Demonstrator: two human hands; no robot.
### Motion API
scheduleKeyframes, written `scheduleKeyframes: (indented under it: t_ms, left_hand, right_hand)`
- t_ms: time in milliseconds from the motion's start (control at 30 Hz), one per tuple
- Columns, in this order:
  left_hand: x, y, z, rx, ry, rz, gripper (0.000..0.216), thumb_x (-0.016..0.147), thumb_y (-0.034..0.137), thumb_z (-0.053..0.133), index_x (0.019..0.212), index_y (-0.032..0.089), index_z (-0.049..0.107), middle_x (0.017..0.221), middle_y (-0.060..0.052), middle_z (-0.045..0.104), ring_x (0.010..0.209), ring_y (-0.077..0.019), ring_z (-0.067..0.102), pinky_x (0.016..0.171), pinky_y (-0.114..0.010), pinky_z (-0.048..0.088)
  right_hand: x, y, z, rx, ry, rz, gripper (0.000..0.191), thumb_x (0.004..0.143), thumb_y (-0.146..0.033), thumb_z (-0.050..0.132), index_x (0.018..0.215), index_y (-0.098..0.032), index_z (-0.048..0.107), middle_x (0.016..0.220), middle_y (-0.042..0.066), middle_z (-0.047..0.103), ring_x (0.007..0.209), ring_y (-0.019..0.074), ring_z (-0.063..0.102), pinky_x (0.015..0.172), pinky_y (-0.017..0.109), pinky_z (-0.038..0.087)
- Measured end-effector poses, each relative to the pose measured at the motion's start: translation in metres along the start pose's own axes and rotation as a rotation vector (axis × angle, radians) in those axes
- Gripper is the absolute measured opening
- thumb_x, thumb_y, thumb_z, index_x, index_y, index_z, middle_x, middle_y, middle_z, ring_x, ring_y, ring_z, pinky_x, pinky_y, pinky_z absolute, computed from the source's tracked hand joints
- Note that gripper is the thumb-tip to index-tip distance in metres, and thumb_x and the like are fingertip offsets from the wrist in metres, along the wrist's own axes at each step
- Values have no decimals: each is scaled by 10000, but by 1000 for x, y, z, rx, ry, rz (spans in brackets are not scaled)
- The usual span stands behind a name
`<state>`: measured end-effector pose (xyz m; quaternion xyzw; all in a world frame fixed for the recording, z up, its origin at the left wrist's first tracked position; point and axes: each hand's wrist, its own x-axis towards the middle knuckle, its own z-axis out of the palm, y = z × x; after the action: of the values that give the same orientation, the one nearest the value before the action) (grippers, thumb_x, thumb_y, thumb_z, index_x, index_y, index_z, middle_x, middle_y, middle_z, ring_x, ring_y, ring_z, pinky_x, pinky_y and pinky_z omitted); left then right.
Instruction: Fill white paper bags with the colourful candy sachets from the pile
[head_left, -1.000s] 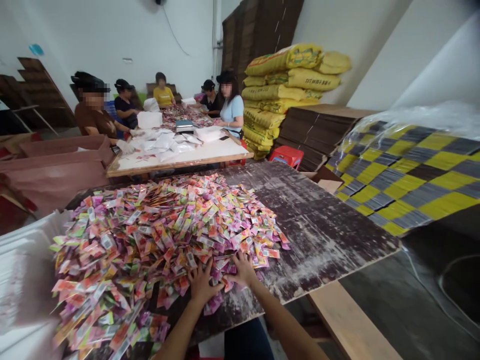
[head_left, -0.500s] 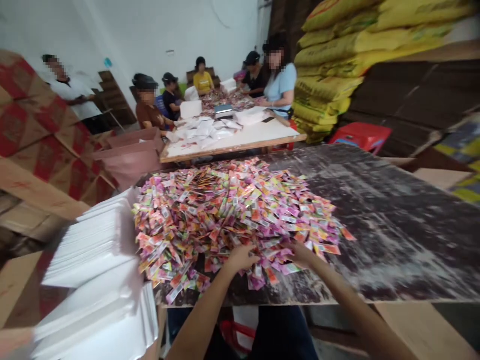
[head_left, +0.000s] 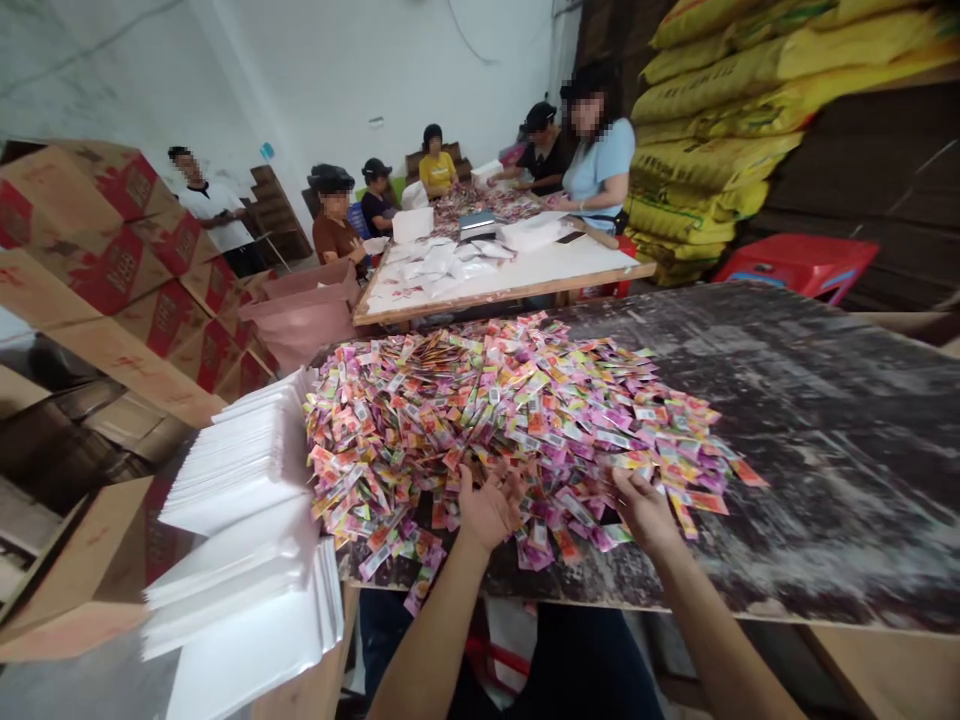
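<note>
Workroom, yellow sacks (head_left: 712,150) stacked right, cardboard boxes (head_left: 97,240) left, people seated at a far table (head_left: 525,275). Dark worn tabletop (head_left: 825,420) carries a broad pile of coloured sachets (head_left: 510,410), with white stacks (head_left: 240,480) just beside its left edge. Left hand (head_left: 487,510) rests at the pile's near edge, fingers spread open; right hand (head_left: 645,512) is close by, fingers sunk among sachets, grip cannot be told.
</note>
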<state>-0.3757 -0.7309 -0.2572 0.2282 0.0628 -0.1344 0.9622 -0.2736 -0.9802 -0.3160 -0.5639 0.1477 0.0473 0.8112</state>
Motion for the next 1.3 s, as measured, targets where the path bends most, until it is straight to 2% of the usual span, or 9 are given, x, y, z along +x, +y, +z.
scheduleKeyframes:
  t_ms: [133, 233, 300, 433, 600, 767, 1000, 1133, 1300]
  left_hand:
    - [-21, 8, 2, -8, -20, 5, 771, 840, 795, 306, 1258, 233, 631, 1158, -109, 692, 948, -173, 663, 692, -238, 471]
    - [-31, 17, -8, 200, 115, 52, 734, 840, 772, 358, 1273, 226, 589, 1188, -120, 671, 966, -201, 670, 700, -270, 516]
    - [-29, 17, -21, 561, 333, 127, 704, 828, 723, 452, 1308, 216, 537, 1248, -141, 634, 1046, -252, 655, 756, -339, 548]
    - [-3, -7, -44, 1475, 654, 344, 839, 746, 530, 670, 1449, 185, 369, 1428, -178, 477, 1342, -319, 464, 1051, -433, 446]
    - [32, -26, -45, 2045, 792, 109, 793, 809, 471, 639, 1481, 170, 344, 1320, -212, 516, 1272, -359, 503, 1013, -447, 430]
    - [44, -3, -40, 2101, 649, 78, 315, 866, 175, 523, 1170, 180, 601, 1151, -133, 642, 1076, -244, 623, 906, -327, 459]
    - [67, 16, 40, 1825, 276, 580, 163, 858, 256, 573, 990, 179, 627, 1019, -62, 678, 997, -187, 620, 947, -323, 474]
    - [84, 44, 73, 1860, 274, 688, 525, 840, 246, 601, 1352, 176, 513, 1290, -127, 550, 1237, -233, 519, 1078, -380, 415]
    - [47, 44, 35, 2166, 449, 590, 750, 851, 432, 621, 1514, 227, 337, 1451, -183, 361, 1369, -335, 385, 1111, -477, 370]
  right_hand:
    - [-10, 1, 2, 37, -49, 41, 553, 484, -598, 822, 850, -225, 643, 800, 9, 710, 675, 170, 652, 604, 288, 529]
    - [-26, 10, 9, -153, -114, -34, 570, 552, -697, 731, 835, -215, 622, 786, 35, 687, 718, 208, 645, 664, 337, 534]
    - [-38, 23, 18, -402, -169, -192, 529, 649, -702, 646, 850, -213, 621, 838, 68, 678, 803, 252, 651, 769, 401, 541]
    - [-53, 54, 52, -925, -154, -472, 688, 729, -573, 645, 1310, -228, 513, 1299, 164, 560, 1222, 366, 533, 1008, 517, 451]
    - [-46, 59, 89, -1428, -86, -356, 722, 711, -403, 720, 1372, -243, 475, 1424, 220, 438, 1310, 452, 419, 923, 526, 465]
    - [-23, 19, 90, -1438, -199, -327, 340, 768, -173, 575, 1098, -173, 655, 1151, 168, 635, 1073, 292, 610, 816, 331, 472]
    - [0, -61, 100, -1312, -246, -458, 219, 763, -141, 531, 952, -163, 639, 962, 64, 669, 924, 193, 599, 839, 275, 438]
    - [32, -104, 92, -1140, -138, -603, 414, 772, -242, 619, 1171, -142, 568, 1153, 105, 588, 1107, 230, 530, 981, 346, 427]
    - [14, -68, 53, -1180, -4, -585, 950, 746, -506, 709, 1516, -188, 252, 1541, 217, 215, 1422, 397, 244, 1116, 559, 293]
